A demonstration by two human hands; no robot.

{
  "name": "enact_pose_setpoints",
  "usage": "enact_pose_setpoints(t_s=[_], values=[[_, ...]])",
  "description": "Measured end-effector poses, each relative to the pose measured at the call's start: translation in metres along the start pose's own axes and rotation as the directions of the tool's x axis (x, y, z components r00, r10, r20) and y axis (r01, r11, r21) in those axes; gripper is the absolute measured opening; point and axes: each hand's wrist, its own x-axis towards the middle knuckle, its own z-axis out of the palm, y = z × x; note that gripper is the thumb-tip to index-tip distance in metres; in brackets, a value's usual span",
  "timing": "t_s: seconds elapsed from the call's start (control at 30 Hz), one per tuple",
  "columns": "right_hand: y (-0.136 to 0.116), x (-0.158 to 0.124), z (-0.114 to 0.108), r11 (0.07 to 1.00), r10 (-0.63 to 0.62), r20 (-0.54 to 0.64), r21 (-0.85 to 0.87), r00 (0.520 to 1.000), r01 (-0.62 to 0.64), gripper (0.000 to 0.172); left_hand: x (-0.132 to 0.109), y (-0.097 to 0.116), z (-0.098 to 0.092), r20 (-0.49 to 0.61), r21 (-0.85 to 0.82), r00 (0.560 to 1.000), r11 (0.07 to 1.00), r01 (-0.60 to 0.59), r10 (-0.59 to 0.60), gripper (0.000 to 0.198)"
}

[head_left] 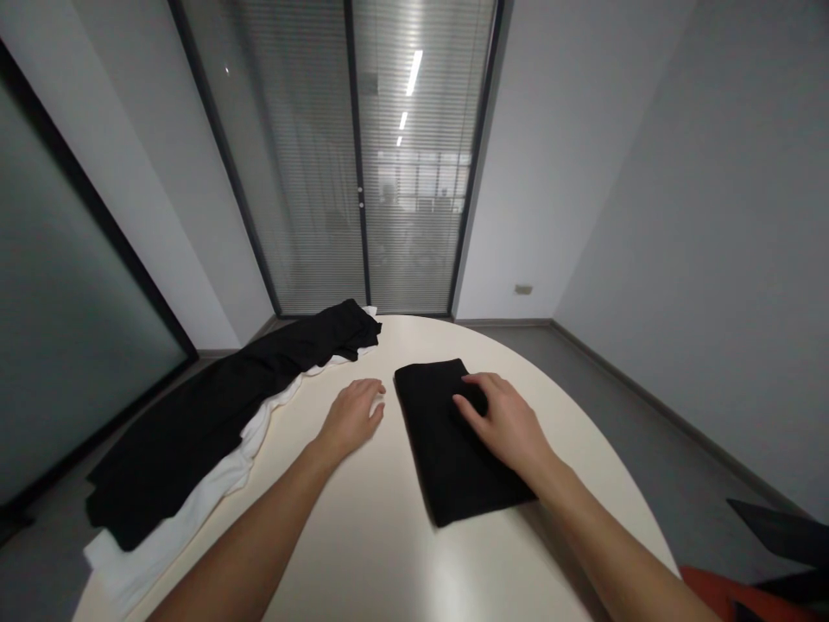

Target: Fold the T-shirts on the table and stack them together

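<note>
We find the black cloth [440, 449], folded, flat on the tabletop [363, 527], partly beneath the right hand [511, 423]. The left hand [351, 416] hovers or rests just beside it. The hands are apart, thumbs parted from fingers, gripping nothing; whether the right one touches, we cannot tell. In our judgement, a sideways drag could skew the folds, since nothing pins the left edge. Its long axis runs near to far, far end angled left.

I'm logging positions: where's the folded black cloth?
In the head view, the folded black cloth lies on the table, just right of centre, beneath the right hand; the left hand is left of it.
</note>
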Motion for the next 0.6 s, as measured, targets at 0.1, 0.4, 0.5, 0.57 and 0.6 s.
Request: enact_pose_setpoints(t_s=[0.1,0.4,0.5,0.57,0.6], values=[[-0.045,-0.019,0.004,0.979,-0.204,0.12,0.005,0.972,0.205,0.043,-0.002,-0.02,0.01,-0.083,0.047,0.995,0.997,0.066,-0.062,0.026],[-0.109,-0.014,0.039,0.943,-0.059,0.429,-0.272,0.901,0.191,0.051,-0.004,-0.028,0.017,-0.086,0.054,0.99,0.992,0.115,-0.11,0.021],[-0.115,-0.005,0.051,0.931,0.098,0.459,-0.356,0.883,0.082,0.057,-0.005,-0.028,0.017,-0.075,0.05,0.99,0.991,0.122,-0.118,0.021],[-0.115,-0.002,0.058,0.929,0.152,0.462,-0.369,0.874,0.034,0.06,-0.005,-0.029,0.017,-0.073,0.045,0.99,0.991,0.128,-0.124,0.021],[-0.114,-0.001,0.06,0.93,0.163,0.457,-0.367,0.874,0.019,0.061,-0.006,-0.029,0.017,-0.073,0.042,0.989,0.991,0.128,-0.125,0.022]])
